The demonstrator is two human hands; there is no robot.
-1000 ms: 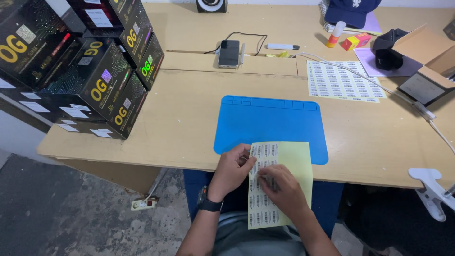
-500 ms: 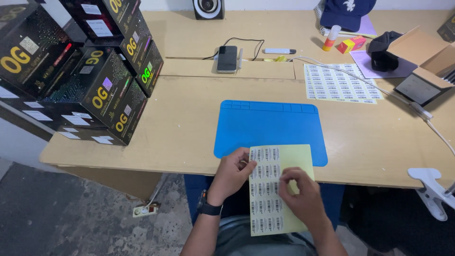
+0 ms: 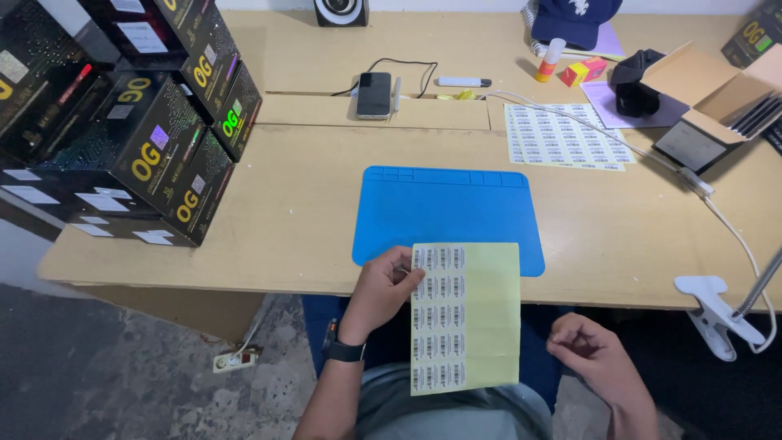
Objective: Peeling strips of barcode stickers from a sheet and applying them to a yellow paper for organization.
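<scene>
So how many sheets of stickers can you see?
2. One yellow sheet is held by the left hand at the near table edge. A second sheet lies flat on the table, far right of the blue mat.

Left arm: bare forearm rises from the bottom edge toward the table's near edge, a dark watch band around the wrist.
Left hand (image 3: 383, 292): back of the hand faces the camera, fingers curled, thumb and fingertips pinched at the left edge of the label sheet (image 3: 464, 316), holding it up.
Right arm: comes in from the lower right corner; only the wrist and a short stretch of forearm show.
Right hand (image 3: 592, 352): loosely curled, fingers bent inward toward the palm, knuckles upward, just beside the sheet's right edge and not touching it; whether anything sits between its fingertips cannot be told.
Spacing: the two hands sit apart, the left higher than the right.
</scene>
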